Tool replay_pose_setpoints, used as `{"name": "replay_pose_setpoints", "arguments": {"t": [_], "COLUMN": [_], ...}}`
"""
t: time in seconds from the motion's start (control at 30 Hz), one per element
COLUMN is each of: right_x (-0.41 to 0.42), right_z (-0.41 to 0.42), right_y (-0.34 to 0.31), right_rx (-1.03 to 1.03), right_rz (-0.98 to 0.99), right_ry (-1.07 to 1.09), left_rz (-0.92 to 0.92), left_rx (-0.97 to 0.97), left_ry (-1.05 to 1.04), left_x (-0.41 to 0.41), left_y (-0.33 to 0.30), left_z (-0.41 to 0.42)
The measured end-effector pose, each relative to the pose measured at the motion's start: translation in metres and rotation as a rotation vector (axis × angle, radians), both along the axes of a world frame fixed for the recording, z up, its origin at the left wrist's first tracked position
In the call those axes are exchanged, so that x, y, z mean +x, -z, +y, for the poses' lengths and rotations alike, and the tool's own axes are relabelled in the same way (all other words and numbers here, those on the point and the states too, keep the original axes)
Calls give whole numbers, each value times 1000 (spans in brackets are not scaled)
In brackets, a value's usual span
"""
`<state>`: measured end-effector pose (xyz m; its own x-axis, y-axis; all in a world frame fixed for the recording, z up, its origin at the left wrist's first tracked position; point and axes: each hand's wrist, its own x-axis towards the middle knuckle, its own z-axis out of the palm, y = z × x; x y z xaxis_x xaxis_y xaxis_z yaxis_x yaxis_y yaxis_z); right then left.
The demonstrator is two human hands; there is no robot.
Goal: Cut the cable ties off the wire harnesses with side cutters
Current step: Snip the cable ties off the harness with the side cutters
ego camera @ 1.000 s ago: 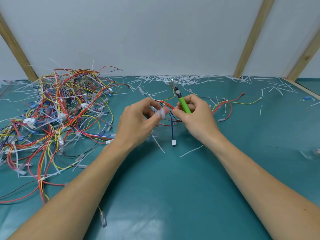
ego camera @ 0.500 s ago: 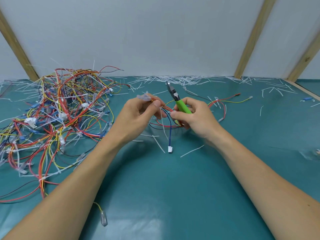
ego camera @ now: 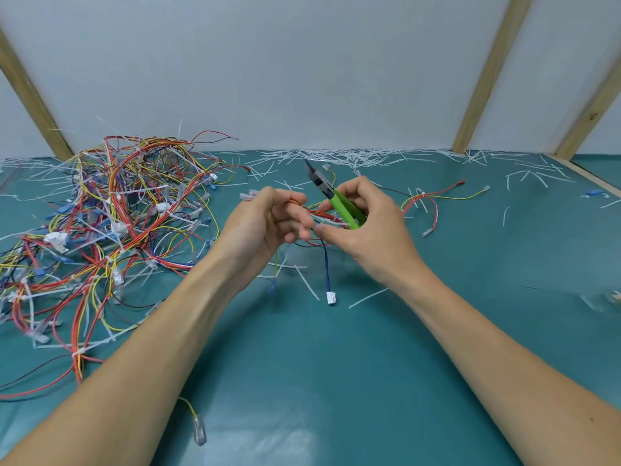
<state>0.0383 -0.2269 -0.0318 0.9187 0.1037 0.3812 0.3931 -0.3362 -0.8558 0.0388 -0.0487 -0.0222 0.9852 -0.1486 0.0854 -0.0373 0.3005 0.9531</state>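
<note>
A teal tabletop (ego camera: 302, 381) fills the near view, with a loose clear-capped yellow lead (ego camera: 198, 428) at its near edge. Above mid-table the left hand (ego camera: 258, 227) pinches a small wire harness (ego camera: 319, 218), fingers curled on its red and orange wires; a blue wire with a white plug (ego camera: 331, 297) dangles. The right hand (ego camera: 366, 230) grips green-handled side cutters (ego camera: 336, 200), tips up. A tangled harness pile (ego camera: 107, 216) lies left. Cut tie scraps (ego camera: 353, 158) litter the far edge below a white wall (ego camera: 302, 68) with wooden battens (ego camera: 487, 75).
</note>
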Motion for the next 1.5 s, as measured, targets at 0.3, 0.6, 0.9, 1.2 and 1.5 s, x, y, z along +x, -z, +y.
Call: {"name": "replay_pose_setpoints", "arguments": {"t": [0.3,0.6,0.9,1.2,1.5], "right_x": [-4,3,8,11,14], "right_z": [3,-2,-14,-23,-25], "right_y": [-2,-4,-8,-12,-9], "right_rx": [-18,61,198,298,275], "right_rz": [38,128,398,575,646], "right_ry": [50,-36,-127,-173,-263], "left_rz": [202,161,-874,-826,-893], "left_rx": [-196,-20,1014,1082,1011], "left_ry": [86,-94,-424,-233,-237], "left_x": [-5,2,-1,-12,-10], "left_y": [-9,-2,6,5,2], "left_z": [-1,2,9,-1,0]}}
